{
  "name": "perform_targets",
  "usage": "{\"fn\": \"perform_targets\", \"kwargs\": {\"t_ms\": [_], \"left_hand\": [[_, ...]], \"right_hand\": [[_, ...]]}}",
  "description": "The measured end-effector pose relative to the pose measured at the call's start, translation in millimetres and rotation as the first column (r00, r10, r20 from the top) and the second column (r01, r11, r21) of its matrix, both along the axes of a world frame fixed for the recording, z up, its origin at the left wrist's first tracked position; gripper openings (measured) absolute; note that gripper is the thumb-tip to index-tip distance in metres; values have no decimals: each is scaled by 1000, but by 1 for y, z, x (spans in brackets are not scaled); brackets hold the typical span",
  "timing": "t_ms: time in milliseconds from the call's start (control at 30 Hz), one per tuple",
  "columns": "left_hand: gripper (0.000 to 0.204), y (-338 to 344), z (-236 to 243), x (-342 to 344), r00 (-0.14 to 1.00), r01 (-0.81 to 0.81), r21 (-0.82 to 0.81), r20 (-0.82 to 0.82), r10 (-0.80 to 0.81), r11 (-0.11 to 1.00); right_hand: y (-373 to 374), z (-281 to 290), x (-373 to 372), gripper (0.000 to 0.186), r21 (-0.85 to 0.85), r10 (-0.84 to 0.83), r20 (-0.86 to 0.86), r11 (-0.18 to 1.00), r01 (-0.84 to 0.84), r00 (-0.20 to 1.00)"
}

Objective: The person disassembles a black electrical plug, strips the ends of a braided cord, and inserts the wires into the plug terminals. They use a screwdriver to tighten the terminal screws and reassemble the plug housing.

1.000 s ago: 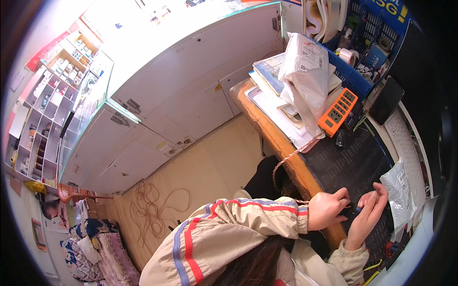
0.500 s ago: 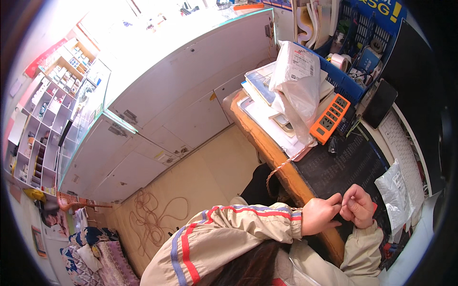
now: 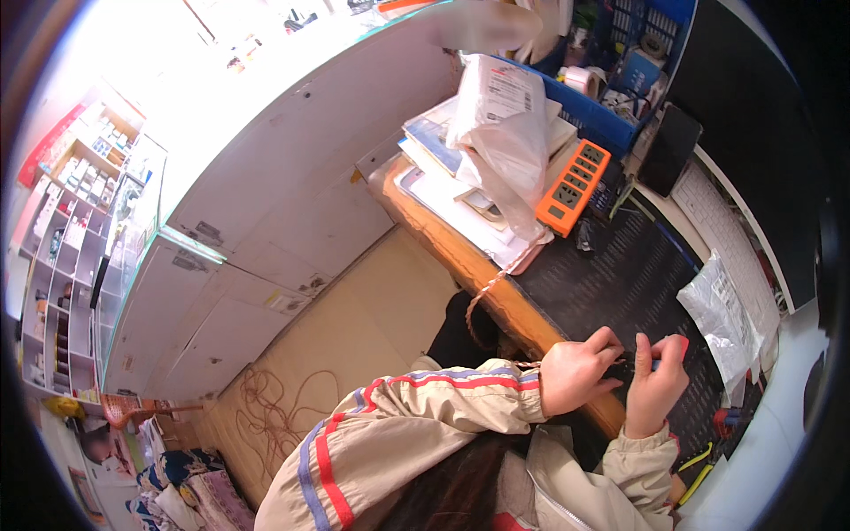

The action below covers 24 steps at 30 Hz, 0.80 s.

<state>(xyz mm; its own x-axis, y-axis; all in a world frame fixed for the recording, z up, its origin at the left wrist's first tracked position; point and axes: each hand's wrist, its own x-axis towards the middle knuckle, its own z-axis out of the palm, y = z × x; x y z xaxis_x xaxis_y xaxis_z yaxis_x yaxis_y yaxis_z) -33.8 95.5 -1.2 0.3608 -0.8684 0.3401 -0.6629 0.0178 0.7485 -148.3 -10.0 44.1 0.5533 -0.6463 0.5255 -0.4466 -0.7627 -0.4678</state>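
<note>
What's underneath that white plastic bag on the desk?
The white plastic bag lies on a stack of papers and booklets, beside an orange power strip. Whatever is inside the stack is covered.

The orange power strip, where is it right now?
In the head view, the orange power strip lies on the desk's far right side, beside the white plastic bag on stacked papers, well beyond both hands.
</note>
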Motion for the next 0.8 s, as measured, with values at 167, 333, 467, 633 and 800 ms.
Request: {"fn": "perform_targets", "kwargs": {"t_ms": [167,333,467,633,800], "left_hand": [[41,-1,9,-1,1000,12,23,2,-12,1000],[40,-4,13,0,1000,-15,15,-2,15,1000],[43,-5,14,3,1000,3,29,-9,-3,1000],[44,-6,13,5,1000,18,9,12,-19,1000],[41,-6,11,6,999,24,30,-26,-23,999]], "right_hand": [[11,-3,-3,34,28,-75,2,997,75,997],[5,9,-7,42,-75,-16,-140,997,5,990],[-6,28,-9,42,-200,-135,-362,978,64,922],[-8,37,-6,36,-130,-6,-412,990,-52,911],[-19,43,-7,38,30,290,-474,949,-314,832]]}}
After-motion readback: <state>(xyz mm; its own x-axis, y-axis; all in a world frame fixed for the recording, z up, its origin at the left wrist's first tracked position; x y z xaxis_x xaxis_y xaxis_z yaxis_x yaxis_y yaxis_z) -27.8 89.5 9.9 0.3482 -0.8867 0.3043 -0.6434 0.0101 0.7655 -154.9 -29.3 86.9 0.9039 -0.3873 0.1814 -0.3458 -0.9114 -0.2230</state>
